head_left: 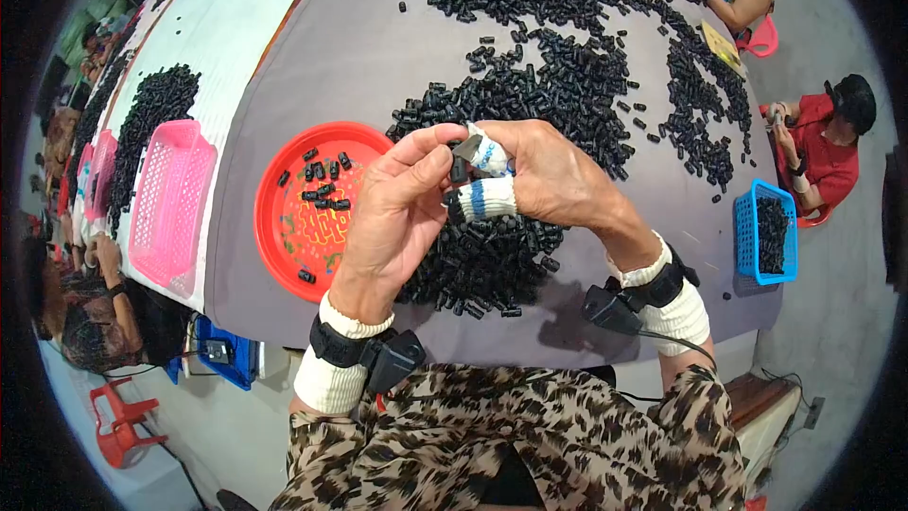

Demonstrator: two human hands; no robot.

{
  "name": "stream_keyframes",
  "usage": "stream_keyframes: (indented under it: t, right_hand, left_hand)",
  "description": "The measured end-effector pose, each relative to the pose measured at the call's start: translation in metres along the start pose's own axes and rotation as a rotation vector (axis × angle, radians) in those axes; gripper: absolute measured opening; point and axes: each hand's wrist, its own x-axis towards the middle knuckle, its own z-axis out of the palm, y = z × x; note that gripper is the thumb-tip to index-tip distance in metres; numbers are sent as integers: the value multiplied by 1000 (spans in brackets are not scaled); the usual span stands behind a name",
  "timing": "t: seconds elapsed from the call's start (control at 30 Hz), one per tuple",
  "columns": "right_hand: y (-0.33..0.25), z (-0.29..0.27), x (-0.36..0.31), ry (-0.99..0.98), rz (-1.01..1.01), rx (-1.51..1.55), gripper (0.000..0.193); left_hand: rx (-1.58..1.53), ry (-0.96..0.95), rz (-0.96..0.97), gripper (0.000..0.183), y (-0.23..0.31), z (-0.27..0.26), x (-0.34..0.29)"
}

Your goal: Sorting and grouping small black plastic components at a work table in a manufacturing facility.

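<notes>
My left hand point(399, 203) is closed, thumb and forefinger pinching a small black cylindrical part point(460, 170). Against it my right hand point(553, 175) is closed too, its thumb and a finger wrapped in white material with blue marks. Between the wrapped fingers shows a small grey blade point(466, 146), mostly covered by them. Both hands meet above a large pile of black cylindrical parts point(492, 260) on the grey-covered table point(312, 66). Beside my left hand lies a round red tray point(270, 227) with several loose black parts on it.
A pink basket point(172, 203) stands on the white-covered table at left. A blue basket point(766, 232) holding black parts sits at the right edge. Other people point(821, 147) work around the tables. A red stool point(123, 421) stands at lower left.
</notes>
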Motion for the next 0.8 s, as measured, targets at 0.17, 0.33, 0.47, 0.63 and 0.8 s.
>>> stream_keyframes:
  t: [0.17, 0.33, 0.47, 0.63, 0.8]
  right_hand:
    - [1, 2, -1, 3, -47, -17, 40]
    - [9, 3, -3, 39, -61, 6, 38]
    - [8, 4, -3, 116, -23, 66, 35]
    - [10, 6, -6, 142, -44, 117, 30]
    - [5, 3, -10, 132, -37, 110, 27]
  left_hand:
    - [31, 62, 5, 21, -2, 2, -1]
    - [49, 74, 24, 21, -5, 6, 1]
    - [-46, 76, 17, 24, -7, 5, 3]
    - [-91, 15, 9, 25, -9, 4, 3]
    - [-104, 7, -10, 24, -9, 4, 1]
